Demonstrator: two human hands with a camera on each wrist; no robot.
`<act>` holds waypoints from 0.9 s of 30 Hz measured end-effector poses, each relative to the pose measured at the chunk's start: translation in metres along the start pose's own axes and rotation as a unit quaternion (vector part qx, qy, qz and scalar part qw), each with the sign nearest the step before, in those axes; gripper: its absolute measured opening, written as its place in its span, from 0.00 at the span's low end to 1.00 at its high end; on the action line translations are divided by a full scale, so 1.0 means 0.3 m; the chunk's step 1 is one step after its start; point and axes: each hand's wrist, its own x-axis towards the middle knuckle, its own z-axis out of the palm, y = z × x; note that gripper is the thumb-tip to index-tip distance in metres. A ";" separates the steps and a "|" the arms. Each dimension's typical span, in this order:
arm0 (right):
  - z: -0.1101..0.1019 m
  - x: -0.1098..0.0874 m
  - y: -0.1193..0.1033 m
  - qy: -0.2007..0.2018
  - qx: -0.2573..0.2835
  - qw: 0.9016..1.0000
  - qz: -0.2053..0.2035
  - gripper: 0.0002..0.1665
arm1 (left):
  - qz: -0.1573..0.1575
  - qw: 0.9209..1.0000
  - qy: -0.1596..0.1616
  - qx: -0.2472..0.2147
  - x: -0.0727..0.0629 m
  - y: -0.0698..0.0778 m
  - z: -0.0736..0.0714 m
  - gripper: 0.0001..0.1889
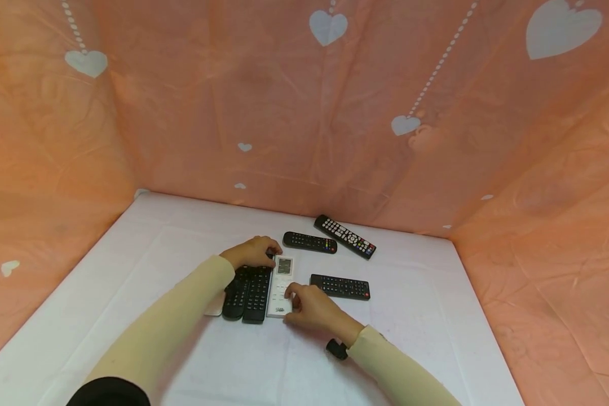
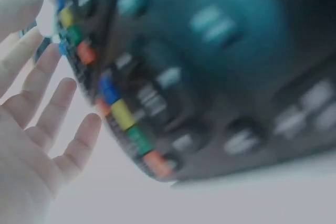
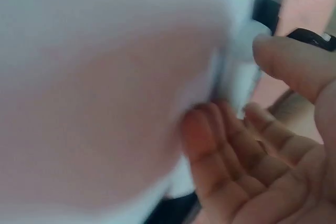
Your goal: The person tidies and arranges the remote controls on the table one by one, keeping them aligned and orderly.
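Several remotes lie side by side in a row on the white cloth. A white air-conditioner remote (image 1: 279, 298) with a small screen forms the right end. Two black remotes (image 1: 257, 299) lie to its left, and a white piece (image 1: 215, 305) shows partly beyond them. My left hand (image 1: 254, 252) is at the far ends of the row, partly covering them. In the left wrist view its fingers (image 2: 58, 111) are extended beside black remotes with coloured buttons. My right hand (image 1: 312, 307) is at the white remote's right side, fingertips at its edge, thumb apart from the fingers in the right wrist view.
A black remote (image 1: 309, 242) and a larger one (image 1: 345, 237) lie behind the row. Another black remote (image 1: 340, 286) lies right of it, just past my right hand. Orange cloth walls (image 1: 284, 113) with hearts enclose the table (image 1: 411, 338) at the back and sides.
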 end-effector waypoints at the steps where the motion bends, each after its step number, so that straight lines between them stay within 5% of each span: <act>1: -0.015 -0.003 0.001 0.002 0.004 1.000 0.005 0.20 | 0.003 1.000 -0.001 -0.004 0.005 0.002 -0.008 0.18; 11: -0.205 -0.022 0.096 0.071 -0.020 0.996 0.045 0.20 | 0.001 0.997 0.044 -0.066 0.055 0.051 -0.059 0.19; 19: -0.287 -0.119 0.221 0.063 -0.043 0.994 0.074 0.25 | 0.027 0.998 0.016 -0.053 0.065 0.155 0.016 0.23; 27: -0.297 -0.199 0.314 0.059 -0.066 0.991 0.104 0.33 | 0.044 0.999 -0.004 -0.021 0.077 0.226 0.102 0.25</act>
